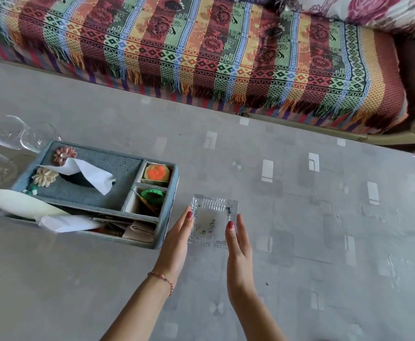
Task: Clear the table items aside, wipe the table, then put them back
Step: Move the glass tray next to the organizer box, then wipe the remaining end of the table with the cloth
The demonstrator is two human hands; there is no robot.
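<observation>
Fingers (188,219) flanking ash-flecked glass ashtray (212,221), tissue organizer (98,190) beside

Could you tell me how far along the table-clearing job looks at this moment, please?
Nothing looks done: the organizer box and glasses sit on the table. In hand: the left hand and right hand flank the glass ashtray, which rests on the table. Left: clearing, wiping, returning everything.

Grey table (299,242) w/ pale squares; blue-grey organiser (103,178); multicolour striped sofa throw (201,45).
</observation>
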